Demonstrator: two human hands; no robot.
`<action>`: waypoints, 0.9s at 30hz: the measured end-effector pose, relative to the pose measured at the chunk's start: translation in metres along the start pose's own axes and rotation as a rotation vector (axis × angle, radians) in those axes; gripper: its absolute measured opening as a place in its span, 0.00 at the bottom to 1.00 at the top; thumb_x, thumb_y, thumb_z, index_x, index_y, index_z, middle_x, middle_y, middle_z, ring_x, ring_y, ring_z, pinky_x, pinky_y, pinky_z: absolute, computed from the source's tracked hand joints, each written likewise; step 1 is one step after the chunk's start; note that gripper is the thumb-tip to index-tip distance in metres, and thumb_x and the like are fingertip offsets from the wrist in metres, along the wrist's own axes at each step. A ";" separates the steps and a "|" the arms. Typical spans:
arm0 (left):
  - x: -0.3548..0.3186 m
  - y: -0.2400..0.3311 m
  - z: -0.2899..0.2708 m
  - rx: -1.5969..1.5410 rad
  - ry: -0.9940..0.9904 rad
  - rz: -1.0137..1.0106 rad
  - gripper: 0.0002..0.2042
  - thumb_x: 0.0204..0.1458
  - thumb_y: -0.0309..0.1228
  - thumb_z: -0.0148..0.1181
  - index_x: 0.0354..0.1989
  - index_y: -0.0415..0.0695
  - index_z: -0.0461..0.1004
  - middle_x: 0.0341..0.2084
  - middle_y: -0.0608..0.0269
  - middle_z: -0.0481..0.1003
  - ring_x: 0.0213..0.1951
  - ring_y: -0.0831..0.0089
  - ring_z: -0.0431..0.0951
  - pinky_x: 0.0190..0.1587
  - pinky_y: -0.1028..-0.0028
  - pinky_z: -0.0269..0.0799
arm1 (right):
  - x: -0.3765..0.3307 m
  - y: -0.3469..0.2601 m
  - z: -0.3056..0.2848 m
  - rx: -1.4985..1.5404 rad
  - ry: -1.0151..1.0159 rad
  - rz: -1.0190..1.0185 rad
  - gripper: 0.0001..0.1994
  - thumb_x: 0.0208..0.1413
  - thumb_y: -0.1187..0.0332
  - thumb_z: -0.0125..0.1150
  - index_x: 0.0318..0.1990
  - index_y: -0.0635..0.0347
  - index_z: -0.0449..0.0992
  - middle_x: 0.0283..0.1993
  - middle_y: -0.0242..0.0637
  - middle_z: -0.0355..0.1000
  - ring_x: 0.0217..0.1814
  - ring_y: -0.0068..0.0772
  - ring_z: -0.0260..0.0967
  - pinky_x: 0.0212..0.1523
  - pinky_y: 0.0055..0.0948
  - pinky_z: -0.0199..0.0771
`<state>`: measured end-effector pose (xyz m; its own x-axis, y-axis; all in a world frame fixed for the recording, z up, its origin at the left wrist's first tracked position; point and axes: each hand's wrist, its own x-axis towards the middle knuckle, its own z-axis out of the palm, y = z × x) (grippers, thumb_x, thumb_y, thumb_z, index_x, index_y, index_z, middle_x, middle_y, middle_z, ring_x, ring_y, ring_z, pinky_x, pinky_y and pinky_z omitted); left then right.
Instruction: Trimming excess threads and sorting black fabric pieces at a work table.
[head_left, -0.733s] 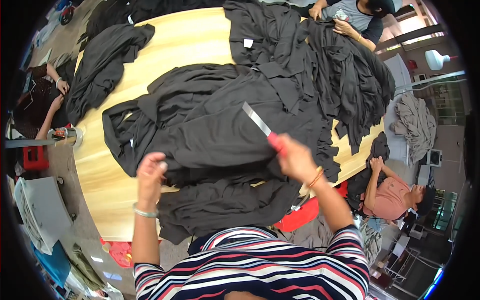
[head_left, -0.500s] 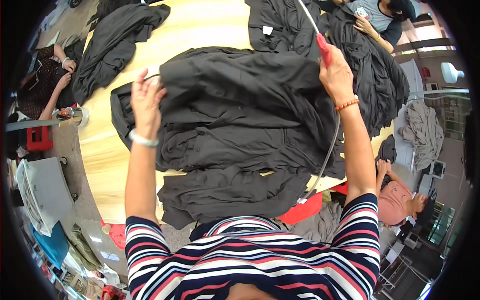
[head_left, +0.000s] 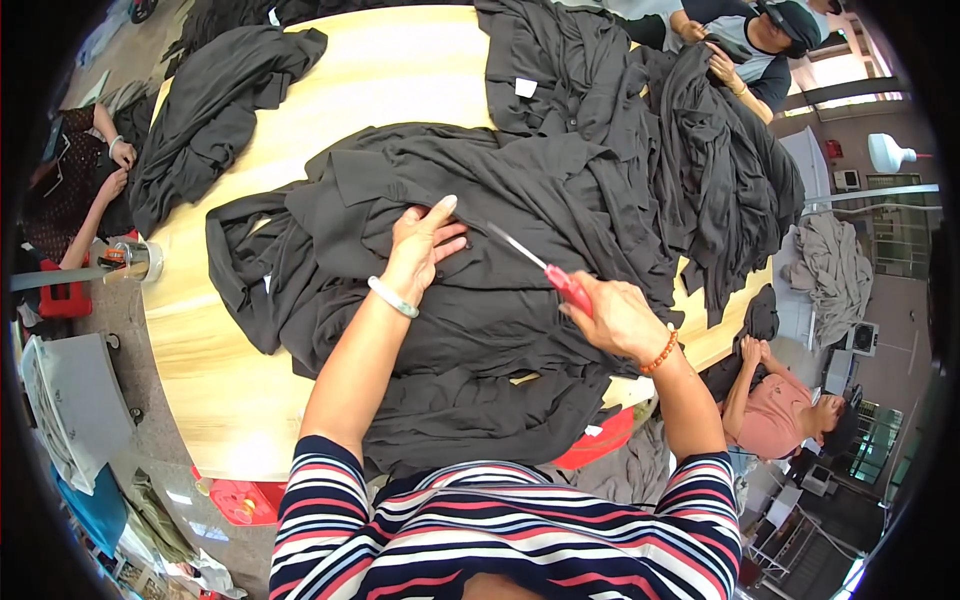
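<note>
A black buttoned shirt (head_left: 340, 230) lies spread and rumpled on the table in front of me. My left hand (head_left: 420, 245) is over its middle, fingers stretched and apart, with no object in it. To the right, my right hand (head_left: 620, 315) is closed around the red handle of a tool (head_left: 568, 288) with a slim metal shaft. The shaft slants up and left across the shirt, its tip a short way from my left fingers. Whether the tip touches the cloth, I cannot tell. Another piece of black cloth (head_left: 460, 420) lies nearest my body.
The pale wooden table (head_left: 400, 60) also bears black garments at the far left (head_left: 220, 110) and far right (head_left: 725, 170). Co-workers sit at its left, far right and right sides. A clear container (head_left: 150, 262) is fixed by the left edge. Below stands a red stool (head_left: 245, 500).
Both hands have come inward over the shirt, the right one swinging the tool down and left. My left hand has moved right, from the shirt's left edge. The shirt has settled flatter.
</note>
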<state>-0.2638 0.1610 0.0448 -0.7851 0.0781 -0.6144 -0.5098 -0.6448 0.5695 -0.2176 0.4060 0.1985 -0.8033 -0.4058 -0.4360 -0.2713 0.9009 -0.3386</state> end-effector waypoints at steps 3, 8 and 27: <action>0.014 -0.017 -0.007 0.098 0.061 -0.012 0.10 0.52 0.29 0.65 0.35 0.41 0.69 0.34 0.59 0.76 0.37 0.63 0.82 0.36 0.69 0.80 | -0.005 0.007 -0.006 -0.054 -0.039 -0.009 0.14 0.54 0.61 0.61 0.42 0.59 0.69 0.27 0.52 0.72 0.34 0.59 0.71 0.36 0.49 0.70; 0.017 -0.024 -0.012 0.101 0.059 0.002 0.08 0.54 0.27 0.62 0.35 0.39 0.69 0.32 0.59 0.76 0.36 0.63 0.82 0.35 0.71 0.80 | 0.035 -0.002 -0.008 -0.047 -0.007 -0.072 0.14 0.54 0.60 0.61 0.42 0.59 0.71 0.29 0.51 0.73 0.36 0.58 0.71 0.37 0.49 0.69; -0.011 -0.007 -0.026 0.829 -0.249 0.029 0.17 0.45 0.39 0.71 0.31 0.38 0.74 0.19 0.73 0.70 0.20 0.83 0.64 0.24 0.80 0.61 | -0.043 0.002 0.005 0.029 -0.083 0.044 0.15 0.55 0.63 0.60 0.46 0.61 0.69 0.27 0.53 0.72 0.35 0.60 0.71 0.38 0.49 0.70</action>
<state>-0.2426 0.1449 0.0331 -0.8064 0.2970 -0.5113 -0.5045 0.1056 0.8569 -0.1809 0.4242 0.2128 -0.7672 -0.3787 -0.5177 -0.2206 0.9137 -0.3414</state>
